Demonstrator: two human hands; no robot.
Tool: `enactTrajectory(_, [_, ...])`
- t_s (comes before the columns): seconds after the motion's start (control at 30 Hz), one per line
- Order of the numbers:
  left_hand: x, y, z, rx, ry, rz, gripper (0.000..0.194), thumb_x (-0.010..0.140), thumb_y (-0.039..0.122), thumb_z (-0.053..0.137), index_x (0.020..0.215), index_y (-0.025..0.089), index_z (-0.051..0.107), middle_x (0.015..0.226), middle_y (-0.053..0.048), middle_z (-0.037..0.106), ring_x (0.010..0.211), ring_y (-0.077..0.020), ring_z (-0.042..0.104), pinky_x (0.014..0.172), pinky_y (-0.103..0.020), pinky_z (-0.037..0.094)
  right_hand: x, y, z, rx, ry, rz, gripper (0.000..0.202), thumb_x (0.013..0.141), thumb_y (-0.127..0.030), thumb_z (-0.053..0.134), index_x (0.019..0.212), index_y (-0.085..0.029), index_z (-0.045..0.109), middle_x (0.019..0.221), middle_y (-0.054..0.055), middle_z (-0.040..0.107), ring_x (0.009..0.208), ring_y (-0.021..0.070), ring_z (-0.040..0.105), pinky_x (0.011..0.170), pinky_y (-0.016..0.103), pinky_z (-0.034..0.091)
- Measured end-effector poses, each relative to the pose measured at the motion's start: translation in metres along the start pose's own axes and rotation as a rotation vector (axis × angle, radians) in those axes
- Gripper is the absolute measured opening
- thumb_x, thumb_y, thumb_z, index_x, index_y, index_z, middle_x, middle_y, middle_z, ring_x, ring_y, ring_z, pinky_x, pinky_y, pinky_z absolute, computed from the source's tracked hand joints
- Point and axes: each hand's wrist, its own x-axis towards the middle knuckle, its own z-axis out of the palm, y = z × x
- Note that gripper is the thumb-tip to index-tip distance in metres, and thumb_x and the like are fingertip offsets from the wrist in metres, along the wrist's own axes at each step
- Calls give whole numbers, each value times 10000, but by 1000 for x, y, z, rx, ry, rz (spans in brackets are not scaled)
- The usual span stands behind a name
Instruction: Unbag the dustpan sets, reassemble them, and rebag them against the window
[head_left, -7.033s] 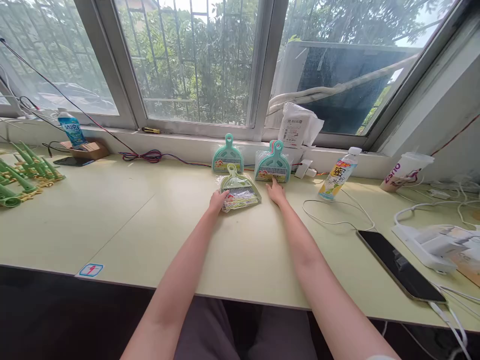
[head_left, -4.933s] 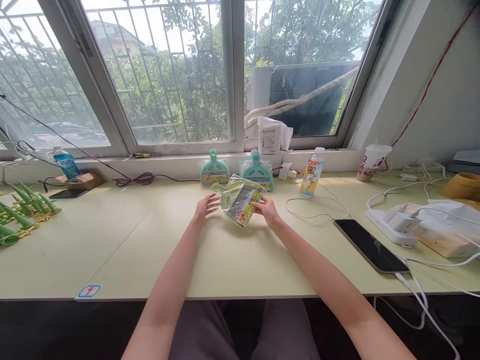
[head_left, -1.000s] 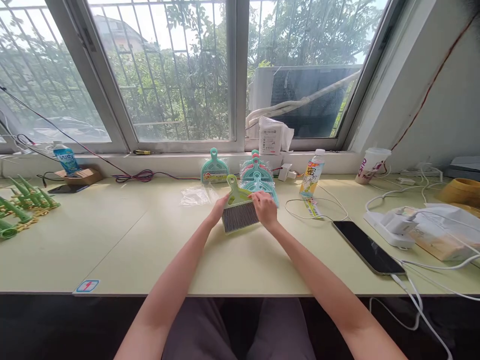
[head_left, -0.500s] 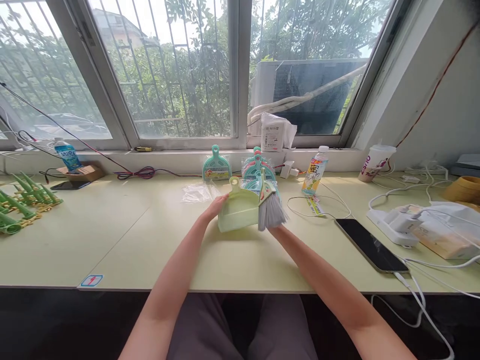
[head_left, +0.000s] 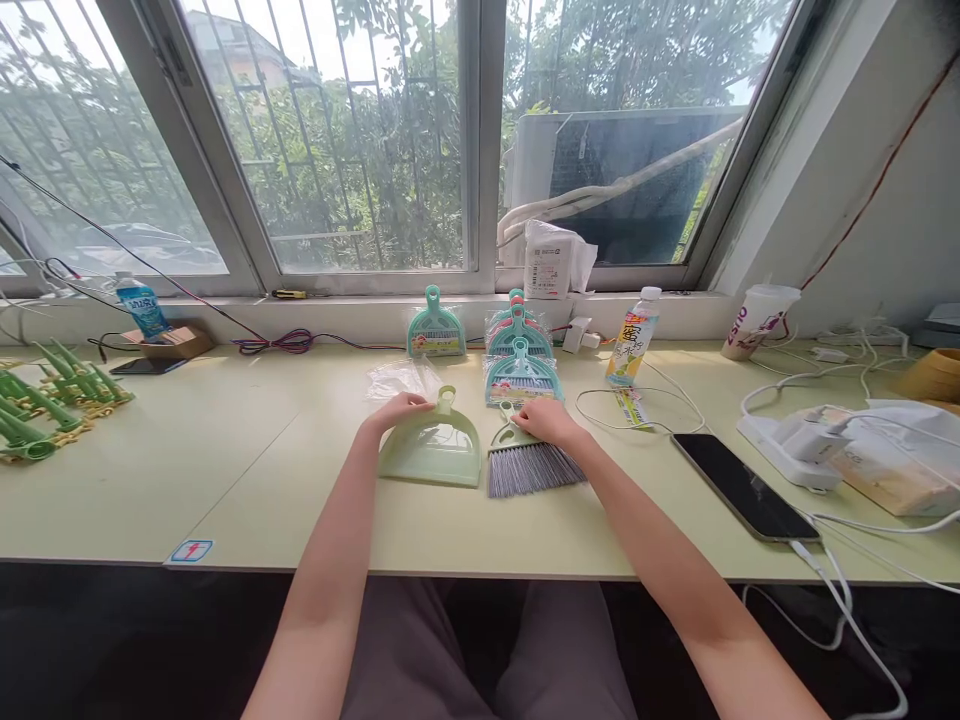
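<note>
A pale green dustpan (head_left: pixel 431 455) lies on the table, its looped handle pointing toward the window. My left hand (head_left: pixel 405 406) has its fingers closed on the dustpan's upper left edge, beside the handle. To the right of it lies a small hand broom (head_left: pixel 531 468) with grey bristles toward me and a green head. Over the broom's head rests my right hand (head_left: pixel 546 420), fingers curled on it; part of the broom is hidden beneath the hand and forearm. Behind the broom stand several wrapped teal dustpan sets (head_left: pixel 523 375), and one more wrapped set (head_left: pixel 435 325) stands to their left.
Clear plastic wrapping (head_left: pixel 401 378) lies behind my left hand. On the right are a drink bottle (head_left: pixel 634 337), a phone (head_left: pixel 742 487) on a white cable, a power strip (head_left: pixel 787 455) and a paper cup (head_left: pixel 759 320). Green plastic parts (head_left: pixel 56 400) sit at far left.
The dustpan and the hand broom have come down from being held up to lying on the table. The dustpan has shifted left, and my hands have moved apart.
</note>
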Motion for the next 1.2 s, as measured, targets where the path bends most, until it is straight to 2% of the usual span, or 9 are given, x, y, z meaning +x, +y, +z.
enactTrajectory(0.07, [2, -2, 0, 10, -29, -18, 407, 582, 575, 740, 731, 195, 733, 781, -55, 686, 759, -212, 599, 637, -261, 419, 0, 1, -3, 20, -10, -3, 495, 904, -347, 498, 438, -197, 568, 583, 81, 627, 625, 186, 580, 593, 280, 315])
enactTrajectory(0.17, [5, -7, 2, 25, -31, -26, 427, 579, 584, 736, 744, 189, 737, 761, -54, 670, 749, -206, 588, 638, -264, 417, 1, 6, -8, 27, 53, 35, 469, 897, -357, 511, 462, -201, 593, 626, 78, 651, 653, 183, 582, 581, 274, 305])
enactTrajectory(0.27, [8, -12, 5, 37, -43, -8, 391, 559, 560, 753, 712, 200, 725, 754, -45, 662, 738, -198, 573, 634, -267, 414, 1, 15, -9, 73, 111, 62, 296, 814, -401, 634, 580, -221, 656, 747, 57, 694, 706, 180, 584, 568, 263, 287])
enactTrajectory(0.37, [11, -15, 9, 34, -34, -3, 348, 553, 538, 757, 656, 211, 698, 723, -39, 645, 722, -195, 561, 620, -271, 407, 1, 26, -9, 210, 51, 52, 196, 660, -439, 774, 678, -258, 703, 768, 17, 701, 700, 170, 579, 559, 253, 293])
enactTrajectory(0.47, [14, -17, 13, 48, -2, 0, 339, 573, 531, 747, 630, 207, 665, 698, -34, 616, 688, -182, 542, 605, -271, 386, 1, 35, -9, 348, -36, 32, 190, 580, -402, 825, 641, -265, 709, 730, -6, 696, 714, 172, 588, 559, 243, 310])
enactTrajectory(0.67, [16, -18, 15, 63, 13, 14, 325, 628, 515, 692, 630, 202, 606, 701, -19, 581, 679, -171, 515, 593, -264, 365, 3, 33, -6, 321, -56, 15, 28, 674, -256, 747, 653, -263, 730, 814, 9, 714, 783, 187, 593, 588, 250, 336])
enactTrajectory(0.83, [12, -13, 14, 21, 42, -3, 344, 593, 524, 692, 613, 201, 574, 656, -6, 552, 650, -164, 494, 565, -258, 355, 5, 33, -1, 295, 1, 30, 44, 697, -233, 710, 665, -246, 737, 837, 29, 712, 750, 178, 586, 582, 250, 345])
enactTrajectory(1.07, [13, -12, 15, -5, 46, -22, 359, 571, 539, 693, 629, 203, 582, 656, -7, 560, 675, -172, 513, 588, -262, 366, 9, 37, 0, 708, 113, 102, 93, 615, -198, 749, 563, -224, 676, 649, -2, 681, 635, 145, 564, 552, 217, 383])
enactTrajectory(1.2, [15, -10, 22, -30, 134, -21, 351, 615, 529, 672, 653, 194, 573, 696, -19, 586, 713, -180, 534, 628, -274, 381, 9, 28, -2, 823, 128, 86, 70, 642, -210, 727, 590, -212, 681, 598, -13, 652, 594, 130, 552, 566, 222, 414])
